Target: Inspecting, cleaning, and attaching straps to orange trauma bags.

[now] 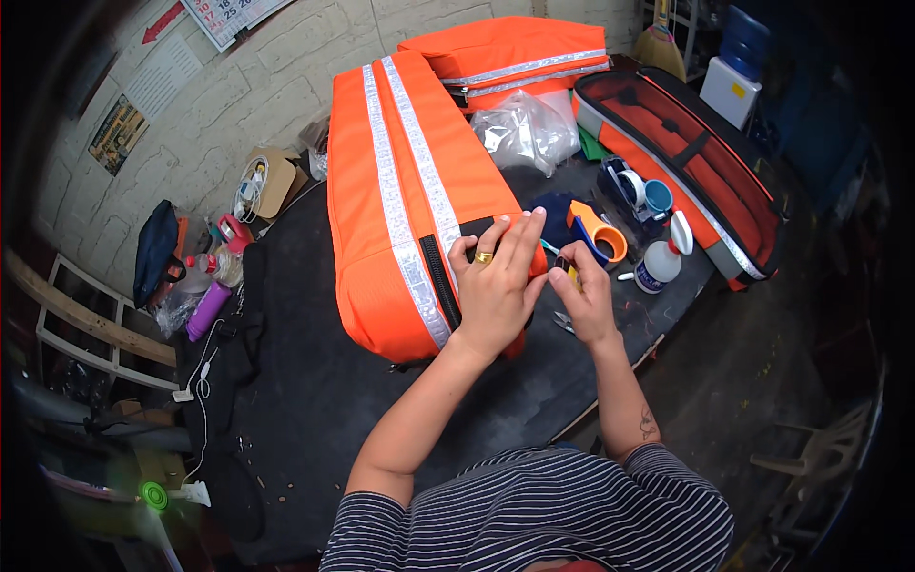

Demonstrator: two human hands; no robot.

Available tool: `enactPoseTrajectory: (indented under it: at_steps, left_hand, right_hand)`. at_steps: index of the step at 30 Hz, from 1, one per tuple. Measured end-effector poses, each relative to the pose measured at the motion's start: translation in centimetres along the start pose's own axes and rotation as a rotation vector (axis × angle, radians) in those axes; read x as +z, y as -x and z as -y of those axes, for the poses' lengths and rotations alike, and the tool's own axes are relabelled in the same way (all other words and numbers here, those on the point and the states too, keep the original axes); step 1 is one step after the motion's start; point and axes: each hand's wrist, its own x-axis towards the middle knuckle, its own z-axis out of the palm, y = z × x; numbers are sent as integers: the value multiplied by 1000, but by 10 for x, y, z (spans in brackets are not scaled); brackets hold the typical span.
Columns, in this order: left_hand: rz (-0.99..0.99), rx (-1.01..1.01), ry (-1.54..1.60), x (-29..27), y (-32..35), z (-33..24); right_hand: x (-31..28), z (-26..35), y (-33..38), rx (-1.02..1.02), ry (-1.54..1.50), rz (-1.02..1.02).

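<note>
A large orange bag (pixel 353 229) with two silver reflective stripes and a black zipper (pixel 439 276) lies on the dark table. My left hand (pixel 498 291), a ring on one finger, rests over its right end. Orange fabric shows between the stretched fingers and the thumb, which hold that end. Just right of it, my right hand (pixel 593 300) is closed in a pinch on a small dark object (pixel 562 264) with a bit of yellow beside it. Its kind is too small to make out. The two thumbs are close together. Metal snips (pixel 563 322) lie below the hands.
Right of the hands stand an orange tape dispenser (pixel 599 234), a white spray bottle (pixel 660 262) and a blue tape roll (pixel 658 196). Two more orange bags, one behind (pixel 534 48) and one with mesh (pixel 705 172), flank clear plastic (pixel 527 133). A fan (pixel 154 495) blurs at lower left.
</note>
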Motion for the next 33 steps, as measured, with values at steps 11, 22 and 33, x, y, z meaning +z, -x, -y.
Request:
enactPoseTrajectory:
  at_steps: [11,22,33]
  left_hand:
    - [-19,-5,18,1,-1,-2]
    - [3,-14,27,0,-2,-2]
    - [-9,207,-70,9,8,7]
  right_hand:
    - [0,19,-7,-74,289,-99]
    - [-5,20,-6,-144,274,-26]
    - [-27,-141,42,338,677,-12]
